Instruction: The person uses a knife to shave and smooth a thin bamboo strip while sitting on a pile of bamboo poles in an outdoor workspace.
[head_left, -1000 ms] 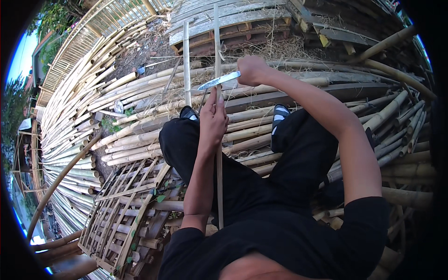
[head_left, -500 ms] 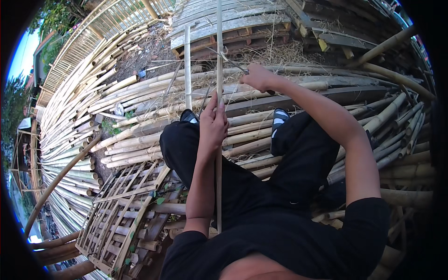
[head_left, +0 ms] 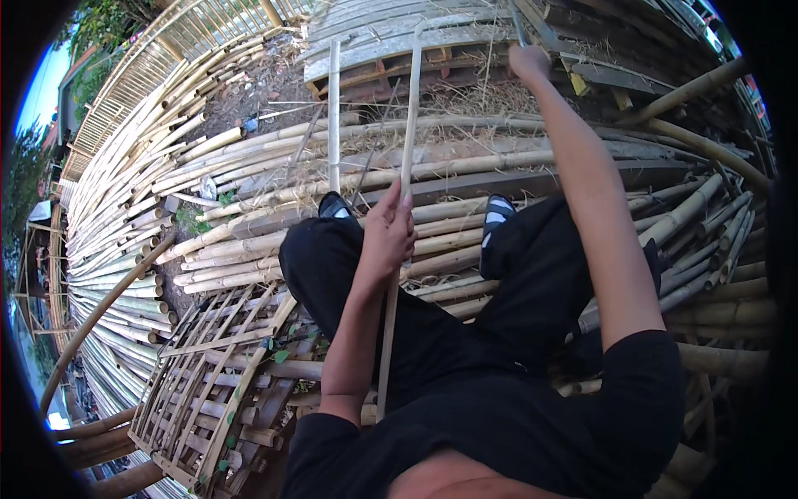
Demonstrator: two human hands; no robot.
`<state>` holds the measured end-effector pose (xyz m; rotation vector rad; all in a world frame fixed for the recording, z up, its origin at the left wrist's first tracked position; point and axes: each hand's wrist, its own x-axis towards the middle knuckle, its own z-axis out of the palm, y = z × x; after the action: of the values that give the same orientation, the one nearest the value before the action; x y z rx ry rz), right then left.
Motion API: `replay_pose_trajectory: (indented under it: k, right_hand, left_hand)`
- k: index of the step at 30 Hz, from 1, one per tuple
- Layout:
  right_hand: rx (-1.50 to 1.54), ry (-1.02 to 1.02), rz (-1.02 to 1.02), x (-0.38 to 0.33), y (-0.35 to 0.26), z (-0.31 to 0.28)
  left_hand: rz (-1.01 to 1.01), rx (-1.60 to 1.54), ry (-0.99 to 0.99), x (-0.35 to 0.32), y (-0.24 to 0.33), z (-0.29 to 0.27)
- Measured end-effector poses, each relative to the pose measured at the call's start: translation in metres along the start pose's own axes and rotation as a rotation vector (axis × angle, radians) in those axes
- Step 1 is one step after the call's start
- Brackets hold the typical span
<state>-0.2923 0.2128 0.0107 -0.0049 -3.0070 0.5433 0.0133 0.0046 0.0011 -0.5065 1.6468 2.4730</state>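
Note:
My left hand (head_left: 389,231) is closed around a long, thin bamboo strip (head_left: 413,108). The strip runs from beside my waist, between my knees, and out past the hand toward the far side. Stretched far to the right, my right hand (head_left: 529,63) grips a knife (head_left: 519,25). Its narrow blade points away from me, clear of the strip, and the handle is mostly hidden in the fist. A second flat bamboo strip (head_left: 334,116) stands on end left of the held one, just beyond my left foot.
Bamboo poles (head_left: 449,170) lie crosswise under and beyond my sandalled feet. A wooden pallet (head_left: 366,62) lies ahead, with stacked timber (head_left: 615,41) to its right. Many more poles (head_left: 125,216) spread out on the left. A bamboo lattice (head_left: 220,353) sits at the near left.
My right hand with the knife has swung away from the strip, outward and to the right. The strip's far end has tilted to the right; my left hand has barely moved.

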Motion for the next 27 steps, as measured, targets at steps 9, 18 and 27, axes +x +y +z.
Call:
replay_pose_trajectory:
  k: [9,18,27]
  right_hand:
    - [0.027,-0.374,-0.217,0.008,0.037,0.024]
    - [0.158,-0.415,-0.615,-0.073,-0.051,0.001]
    - [0.393,-0.426,-0.152,-0.065,-0.056,0.010]
  left_hand:
    - [0.070,0.041,0.079,0.012,0.014,-0.004]
    - [0.059,0.015,0.034,0.014,0.021,0.006]
    - [0.073,-0.023,0.013,0.013,0.025,0.009]
